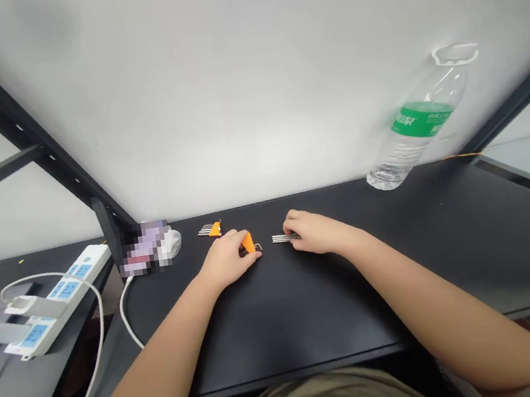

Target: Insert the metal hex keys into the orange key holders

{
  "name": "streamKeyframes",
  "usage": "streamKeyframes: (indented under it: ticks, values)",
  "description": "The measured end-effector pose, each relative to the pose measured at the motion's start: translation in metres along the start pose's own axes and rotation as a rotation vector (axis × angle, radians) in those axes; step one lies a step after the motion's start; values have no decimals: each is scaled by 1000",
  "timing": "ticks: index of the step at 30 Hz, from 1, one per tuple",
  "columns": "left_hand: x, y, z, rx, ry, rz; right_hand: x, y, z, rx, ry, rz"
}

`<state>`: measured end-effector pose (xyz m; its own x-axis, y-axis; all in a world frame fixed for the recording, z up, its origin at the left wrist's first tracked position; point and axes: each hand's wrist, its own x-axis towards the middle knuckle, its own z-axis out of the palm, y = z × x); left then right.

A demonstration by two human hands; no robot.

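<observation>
My left hand (227,259) is closed around an orange hex key holder (248,243). The bent end of a metal key pokes out of it toward the right. Across a short gap, my right hand (313,230) pinches several thin metal rods (281,238), which look like hex keys. They point left, level with the table, and their other ends are hidden under my fingers. Behind my left hand lies a second orange holder (215,229) with several metal keys in it, untouched by either hand.
A large clear bottle (399,140) with a green label stands at the back right against the wall. On the left are a partly blurred purple item (146,247), a white bundle (169,245), a white cable (124,313) and a power strip (65,299). The black table (301,312) has its front edge near my body.
</observation>
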<state>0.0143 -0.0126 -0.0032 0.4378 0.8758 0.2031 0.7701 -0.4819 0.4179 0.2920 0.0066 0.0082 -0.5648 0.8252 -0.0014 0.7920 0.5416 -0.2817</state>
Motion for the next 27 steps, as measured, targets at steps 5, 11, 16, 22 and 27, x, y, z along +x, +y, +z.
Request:
streamKeyframes:
  ticks: [5,11,16,22,27]
  values:
    - [-2,8,-2,-58,14,65,1,-28,2,301,141,-51]
    - [-4,16,-8,-69,-10,141,4,-51,19,809,-143,105]
    - [-5,13,-8,-68,-24,122,5,-52,29,969,-48,209]
    - [-4,2,-6,-55,-49,60,6,-40,35,1108,0,316]
    - [-3,-5,-10,-33,-45,56,4,-28,26,1003,-57,388]
